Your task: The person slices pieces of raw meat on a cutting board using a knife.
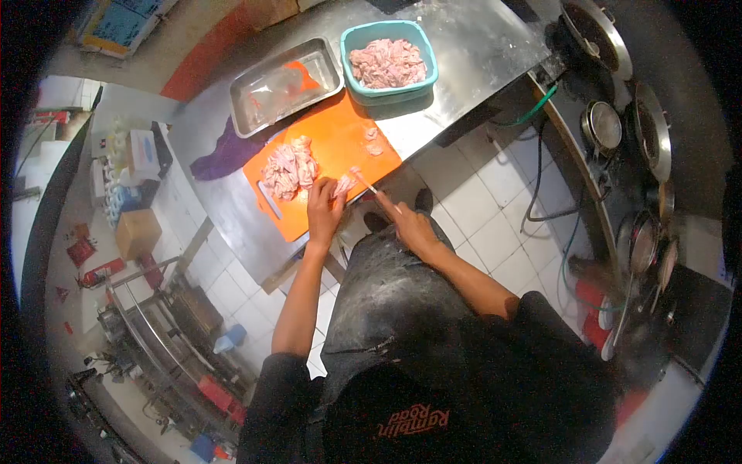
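My right hand (416, 230) is wrapped round the handle of a knife (374, 188), whose narrow blade points at the near edge of an orange cutting board (338, 124). Just left of the blade, my left hand (323, 207) has its fingers closed on a small piece of pale pink raw meat (345, 184). A heap of the same wrinkled meat (290, 167) lies on the board beyond my left hand. A few cut bits (373, 141) rest near the board's right side. Fingertips of the left hand are partly hidden.
Behind the board stand a steel tray (239, 110) with an orange item in it and a teal tub (427, 82) full of pink meat. A purple cloth (224, 155) lies at left on the steel table (479, 46). Pans (653, 131) and hoses are at right.
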A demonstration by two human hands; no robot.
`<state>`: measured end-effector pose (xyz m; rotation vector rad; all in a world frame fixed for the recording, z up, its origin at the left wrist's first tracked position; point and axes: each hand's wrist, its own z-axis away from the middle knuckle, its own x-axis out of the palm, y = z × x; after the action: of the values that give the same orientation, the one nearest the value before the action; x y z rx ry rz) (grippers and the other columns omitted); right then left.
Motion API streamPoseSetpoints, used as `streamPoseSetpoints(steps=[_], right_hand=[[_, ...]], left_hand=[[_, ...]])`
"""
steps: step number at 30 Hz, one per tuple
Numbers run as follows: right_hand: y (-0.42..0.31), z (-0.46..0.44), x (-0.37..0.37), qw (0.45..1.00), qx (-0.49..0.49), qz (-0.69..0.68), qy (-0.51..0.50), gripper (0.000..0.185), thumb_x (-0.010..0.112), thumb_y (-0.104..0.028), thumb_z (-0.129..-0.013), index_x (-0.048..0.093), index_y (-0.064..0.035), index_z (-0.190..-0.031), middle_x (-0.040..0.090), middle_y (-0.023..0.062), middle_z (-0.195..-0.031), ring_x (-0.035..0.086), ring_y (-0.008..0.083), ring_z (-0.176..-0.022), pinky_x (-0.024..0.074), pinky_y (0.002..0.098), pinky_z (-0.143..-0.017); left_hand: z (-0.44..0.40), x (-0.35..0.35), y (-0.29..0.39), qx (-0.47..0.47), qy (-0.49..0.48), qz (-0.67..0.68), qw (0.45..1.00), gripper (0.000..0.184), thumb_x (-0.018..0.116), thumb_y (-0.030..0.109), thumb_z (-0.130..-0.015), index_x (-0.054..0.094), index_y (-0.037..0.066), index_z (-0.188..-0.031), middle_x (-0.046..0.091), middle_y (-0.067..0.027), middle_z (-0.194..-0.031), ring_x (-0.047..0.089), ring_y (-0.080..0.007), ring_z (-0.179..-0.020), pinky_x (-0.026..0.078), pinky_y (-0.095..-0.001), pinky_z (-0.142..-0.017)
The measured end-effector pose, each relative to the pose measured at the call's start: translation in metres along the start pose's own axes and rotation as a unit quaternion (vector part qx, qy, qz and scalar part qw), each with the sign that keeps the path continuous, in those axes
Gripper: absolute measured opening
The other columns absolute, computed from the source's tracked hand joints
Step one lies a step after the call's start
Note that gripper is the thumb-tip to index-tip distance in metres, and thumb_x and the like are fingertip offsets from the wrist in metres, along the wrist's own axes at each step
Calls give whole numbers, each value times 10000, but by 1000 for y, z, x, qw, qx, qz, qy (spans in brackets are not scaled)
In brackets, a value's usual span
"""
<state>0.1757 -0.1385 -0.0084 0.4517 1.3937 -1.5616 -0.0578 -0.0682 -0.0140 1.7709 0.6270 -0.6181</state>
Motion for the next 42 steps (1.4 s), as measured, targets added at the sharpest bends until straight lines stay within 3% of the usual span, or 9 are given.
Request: streamPoseSetpoints(steps=[6, 11, 17, 22, 27, 31, 33, 34, 42], right_hand=[[16, -33, -30, 984, -8, -110, 141, 699, 549, -60, -1021, 290, -267, -1636, 577, 189, -925, 616, 408, -829, 510, 509, -754], [20, -30, -37, 978, -38, -154, 138, 698, 578, -73, -1007, 323, -279, -1622, 612, 203, -958, 627, 421, -850, 520, 503, -776], [13, -26, -45, 964, -59, -188, 181, 709, 601, -83, -998, 323, -284, -1618, 613, 214, -956, 634, 436, -880, 523, 523, -806], [2, -23, -51, 959, -52, -206, 190, 704, 598, -81, -1000, 318, -258, -1621, 616, 212, -965, 639, 436, -909, 526, 519, -819], [-2, -20, -33, 974, -37, -189, 118, 684, 582, -112, -1012, 307, -238, -1626, 614, 208, -999, 639, 437, -886, 527, 529, -807], [-2, -18, -17, 984, -25, -157, 83, 678, 576, -124, -1016, 307, -244, -1627, 600, 214, -986, 635, 442, -856, 531, 537, -781], [-3, -20, -15, 988, 5, -125, 93, 714, 573, -54, -999, 302, -249, -1630, 600, 194, -957, 644, 420, -869, 527, 510, -777], [-1, -23, -14, 988, 2, -122, 91, 714, 573, -54, -999, 302, -249, -1630, 600, 194, -957, 644, 420, -869, 527, 510, -777], [-11, -18, -26, 997, 6, -80, 11, 809, 593, 6, -933, 272, -210, -1643, 581, 182, -969, 650, 400, -829, 541, 500, -725]], left_hand=[[-9, -24, -11, -8, -44, -7, 999, 200, 794, 93, -847, 719, -2, -1006, 650, -129, -957, 627, -290, -839, 517, -392, -755], [-40, -34, -2, -124, -96, 90, 983, 128, 788, 104, -841, 765, 12, -927, 694, -116, -846, 667, -242, -798, 516, -357, -725], [-80, -45, 54, -57, -118, 110, 985, 144, 737, 157, -937, 781, 22, -958, 742, -93, -905, 701, -189, -822, 526, -336, -712], [-64, -28, 38, -177, -50, 219, 958, 230, 711, 187, -984, 769, -35, -960, 752, -89, -800, 702, -124, -724, 521, -279, -647], [-12, -22, -7, -288, -57, 118, 949, 254, 717, 198, -954, 756, -52, -943, 719, -104, -663, 673, -160, -582, 509, -309, -559], [-1, -24, 0, -255, -21, 7, 967, 205, 713, 172, -927, 742, -30, -945, 723, -173, -763, 696, -272, -662, 513, -399, -614], [-10, -17, 2, -69, 33, -85, 993, 189, 715, 153, -914, 725, -5, -1017, 707, -179, -934, 676, -336, -827, 521, -429, -728], [-14, -12, 9, -73, 2, -67, 995, 213, 727, 135, -885, 704, 12, -1057, 668, -165, -1066, 628, -371, -967, 501, -460, -835], [-47, 16, 14, 60, -1, -47, 997, 217, 792, 147, -846, 729, 20, -1010, 691, -113, -1084, 651, -317, -998, 511, -431, -864]])
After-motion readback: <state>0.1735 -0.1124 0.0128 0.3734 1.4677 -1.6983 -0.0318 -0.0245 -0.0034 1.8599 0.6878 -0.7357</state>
